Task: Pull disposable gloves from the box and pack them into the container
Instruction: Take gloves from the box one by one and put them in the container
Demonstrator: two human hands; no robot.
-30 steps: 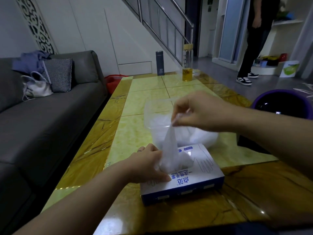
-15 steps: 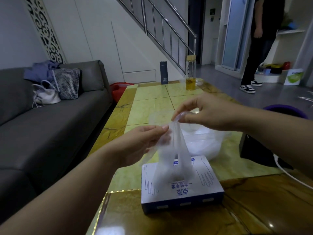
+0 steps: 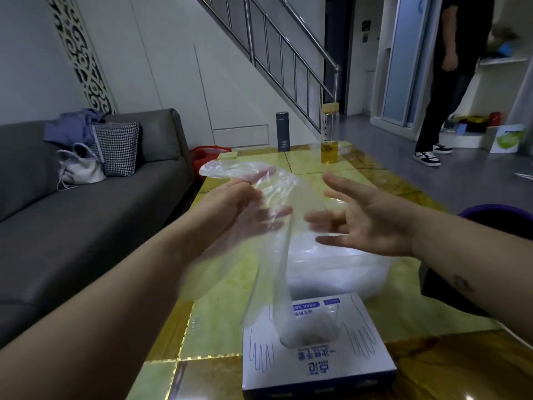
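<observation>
head view:
left hand (image 3: 240,204): raised over the table (image 3: 219,321), thumb and fingers closed on a disposable glove (image 3: 271,284); motion-blurred
right hand (image 3: 370,223): empty, fingers spread wide, just right of the film; it was pinching the glove top 0.5 s ago and has let go
glove: top end now flopped left over the left hand, tail hanging down to the slot of the glove box (image 3: 317,368)
clear container (image 3: 380,275): just behind the box, white film inside
box: unmoved, at the near table edge
</observation>
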